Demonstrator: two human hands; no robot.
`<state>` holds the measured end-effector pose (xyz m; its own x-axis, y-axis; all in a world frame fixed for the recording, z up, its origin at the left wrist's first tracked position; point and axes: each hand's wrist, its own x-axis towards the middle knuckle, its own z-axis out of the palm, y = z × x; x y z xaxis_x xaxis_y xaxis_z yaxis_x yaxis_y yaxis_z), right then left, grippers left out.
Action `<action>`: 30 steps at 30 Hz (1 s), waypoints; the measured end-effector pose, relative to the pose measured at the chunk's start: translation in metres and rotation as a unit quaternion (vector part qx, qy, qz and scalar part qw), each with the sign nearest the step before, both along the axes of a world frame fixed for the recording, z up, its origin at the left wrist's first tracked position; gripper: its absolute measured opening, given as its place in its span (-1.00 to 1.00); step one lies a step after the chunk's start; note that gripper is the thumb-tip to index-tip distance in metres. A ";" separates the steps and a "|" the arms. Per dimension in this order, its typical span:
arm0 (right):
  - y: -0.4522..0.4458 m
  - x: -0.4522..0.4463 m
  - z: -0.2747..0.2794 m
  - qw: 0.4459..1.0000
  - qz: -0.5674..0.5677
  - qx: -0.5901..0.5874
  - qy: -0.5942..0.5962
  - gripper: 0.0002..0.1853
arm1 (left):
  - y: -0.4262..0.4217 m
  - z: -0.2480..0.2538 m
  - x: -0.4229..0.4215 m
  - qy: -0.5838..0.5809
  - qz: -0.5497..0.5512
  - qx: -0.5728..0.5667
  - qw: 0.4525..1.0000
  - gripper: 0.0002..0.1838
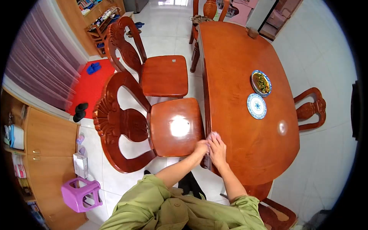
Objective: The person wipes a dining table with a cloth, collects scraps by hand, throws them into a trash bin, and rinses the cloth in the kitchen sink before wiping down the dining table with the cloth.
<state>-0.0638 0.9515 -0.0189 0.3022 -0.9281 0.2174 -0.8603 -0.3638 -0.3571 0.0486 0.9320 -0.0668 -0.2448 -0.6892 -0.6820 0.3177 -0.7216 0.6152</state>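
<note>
Resting at the left edge of the tabletop, the person's right hand has its fingers close together over the rim, with the left hand bent just beside it. A small pale pinkish item shows at their fingertips, likely cloth; whether either hand is clamped on it cannot be told. The nearer chair stands right beside them, while a patterned plate and a bowl of food sit farther up the tabletop.
</note>
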 end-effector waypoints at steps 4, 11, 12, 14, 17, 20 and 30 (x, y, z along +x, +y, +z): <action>0.027 0.037 0.007 0.948 -0.142 0.066 -0.278 -0.74 | -0.001 0.084 0.038 0.004 -0.094 0.010 0.996 -0.81; 0.001 0.214 0.136 0.862 -0.080 0.017 -0.501 -0.71 | -0.017 0.210 0.233 0.048 -0.108 -0.184 0.976 -0.66; -0.003 0.244 0.148 0.855 -0.037 0.024 -0.517 -0.69 | -0.017 0.225 0.269 0.054 -0.103 -0.216 0.970 -0.66; -0.012 0.293 0.169 0.871 0.020 0.026 -0.491 -0.64 | -0.022 0.243 0.326 0.075 -0.072 -0.217 0.971 -0.67; -0.033 0.338 0.192 0.879 0.069 0.095 -0.463 -0.43 | -0.040 0.254 0.384 0.070 -0.049 -0.256 0.963 -0.66; -0.063 0.363 0.217 0.887 0.110 0.124 -0.430 -0.29 | -0.065 0.271 0.424 0.087 -0.083 -0.261 0.958 -0.64; -0.241 0.462 0.227 0.936 0.126 0.045 -0.325 -0.31 | -0.248 0.303 0.539 0.081 -0.156 -0.284 0.943 -0.42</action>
